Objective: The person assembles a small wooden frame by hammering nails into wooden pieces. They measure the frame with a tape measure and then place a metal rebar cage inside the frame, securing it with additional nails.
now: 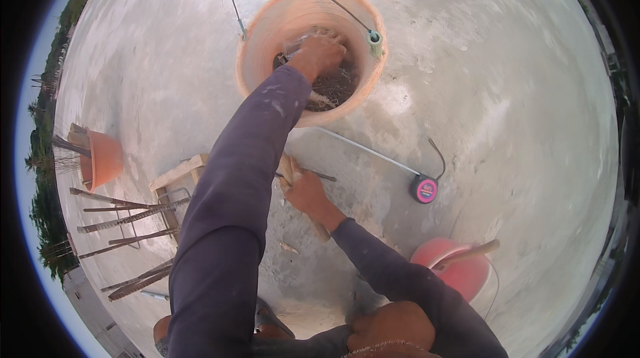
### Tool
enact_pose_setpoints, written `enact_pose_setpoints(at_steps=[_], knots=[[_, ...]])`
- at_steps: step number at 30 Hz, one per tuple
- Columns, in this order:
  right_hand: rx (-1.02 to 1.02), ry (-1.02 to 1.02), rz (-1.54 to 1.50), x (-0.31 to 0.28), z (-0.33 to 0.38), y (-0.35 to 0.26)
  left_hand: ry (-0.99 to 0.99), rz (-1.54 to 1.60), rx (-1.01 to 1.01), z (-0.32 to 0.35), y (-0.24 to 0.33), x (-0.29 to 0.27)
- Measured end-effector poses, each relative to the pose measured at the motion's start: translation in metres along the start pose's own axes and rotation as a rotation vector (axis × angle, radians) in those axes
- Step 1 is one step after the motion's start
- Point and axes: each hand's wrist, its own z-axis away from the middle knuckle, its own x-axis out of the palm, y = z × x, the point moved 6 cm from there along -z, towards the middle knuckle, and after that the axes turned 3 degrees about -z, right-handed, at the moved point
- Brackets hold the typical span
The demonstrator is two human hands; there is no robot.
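Observation:
My left hand (320, 55) reaches down inside a pale orange bucket (267, 18), its fingers apart and slightly blurred over a dark, tangled heap of thin wiry bits (337, 85). What the fingertips touch is hard to make out. Just on the near side of the bucket, my right hand (308, 193) is closed around a narrow piece of wood (288, 169), which stretches toward me below the palm. A thin dark rod (325, 177) crosses beside the wood; whether it is joined to it I cannot tell.
Right of my hands lies a pink and black tape measure (425, 189), blade extended toward the bucket. A red bucket (460, 275) with a wooden handle (470, 253) stands at lower right. Leftward are a wooden frame (179, 173), dark bars (130, 219) and an orange bucket (105, 160).

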Motion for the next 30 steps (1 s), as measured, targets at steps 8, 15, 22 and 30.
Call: enact_pose_setpoints(at_steps=[8,15,22,30], knots=[[-0.006,0.033,0.03,0.001,-0.001,0.003,0.189,-0.048,0.179,0.013,-0.024,-0.024],[-0.034,0.052,-0.023,0.001,0.0,0.004,0.198,0.461,-0.233,0.028,-0.087,-0.018],[-0.042,0.053,-0.013,0.003,-0.001,0.005,0.026,0.625,-0.174,0.037,-0.074,-0.037],[0.03,-0.001,-0.037,0.001,0.0,0.003,0.146,-0.059,0.092,0.005,-0.003,-0.017]])
